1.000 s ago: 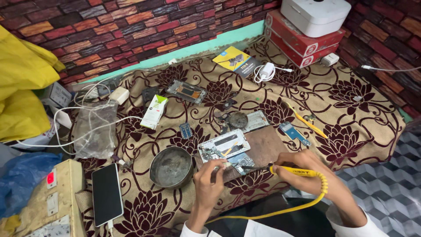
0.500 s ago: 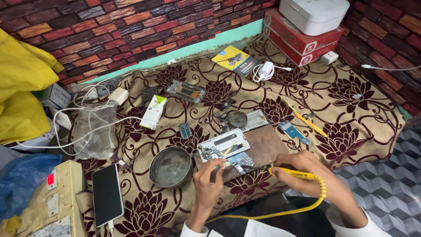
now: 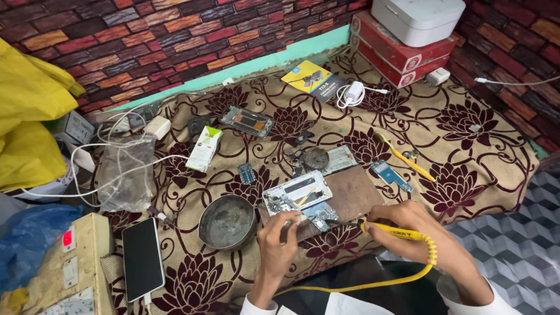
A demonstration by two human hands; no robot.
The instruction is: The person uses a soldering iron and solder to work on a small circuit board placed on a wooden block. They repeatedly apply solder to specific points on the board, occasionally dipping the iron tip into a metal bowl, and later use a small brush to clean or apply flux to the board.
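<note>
My right hand (image 3: 415, 228) grips a yellow soldering iron (image 3: 389, 231), its dark tip reaching left onto a small circuit board (image 3: 319, 213). My left hand (image 3: 280, 236) is closed on a thin tool (image 3: 294, 218) whose tip meets the same board. The board lies on a brown wooden slab (image 3: 353, 192), just in front of an opened phone frame (image 3: 296, 191). The iron's yellow cord (image 3: 373, 283) loops back under my right wrist.
A dirty metal bowl (image 3: 227, 221) sits left of my left hand. A black phone (image 3: 142, 258) lies further left beside a beige box with a red switch (image 3: 73, 256). Another phone frame (image 3: 247, 121), a blue part (image 3: 391, 175), yellow tweezers (image 3: 406, 158) and red boxes (image 3: 396, 51) lie beyond.
Both hands stay at the circuit board; the right hand with the iron has shifted only slightly. Nothing else has moved.
</note>
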